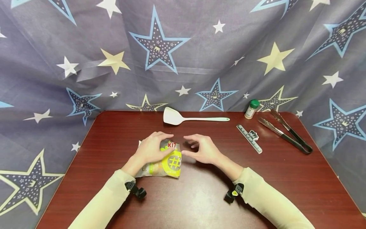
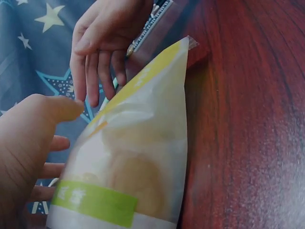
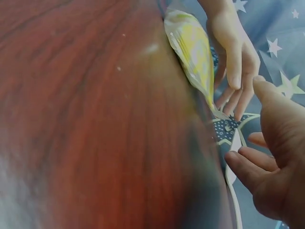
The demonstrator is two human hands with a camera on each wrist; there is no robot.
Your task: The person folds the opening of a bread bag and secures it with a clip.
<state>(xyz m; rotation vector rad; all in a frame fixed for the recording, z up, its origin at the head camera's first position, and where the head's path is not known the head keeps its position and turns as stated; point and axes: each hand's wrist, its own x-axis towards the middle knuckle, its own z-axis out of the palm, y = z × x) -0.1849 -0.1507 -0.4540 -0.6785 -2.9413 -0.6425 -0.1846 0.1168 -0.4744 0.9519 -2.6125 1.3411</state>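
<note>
A see-through and yellow food packet (image 1: pixel 172 163), printed with a large # sign and red letters KIT, lies on the table. My left hand (image 1: pixel 151 148) is over its far left part, thumb and fingers spread apart. The left wrist view shows pale brown, rounded food inside the packet (image 2: pixel 143 162), with the left hand (image 2: pixel 28 143) beside it and not gripping it. Just right of the packet hovers my right hand (image 1: pixel 204 149), fingers loosely bent towards the left hand and nothing held. In the right wrist view this hand (image 3: pixel 281 157) is apart from the packet (image 3: pixel 193 52).
Behind the hands lies a white spatula (image 1: pixel 172 116) with a pale green handle end. To the right are a ruler-like clip (image 1: pixel 249 138), a green-capped seasoning jar (image 1: pixel 251 109) and black-handled tongs (image 1: pixel 294 140). A star-patterned curtain (image 1: pixel 197 57) hangs behind the table (image 1: pixel 200 200).
</note>
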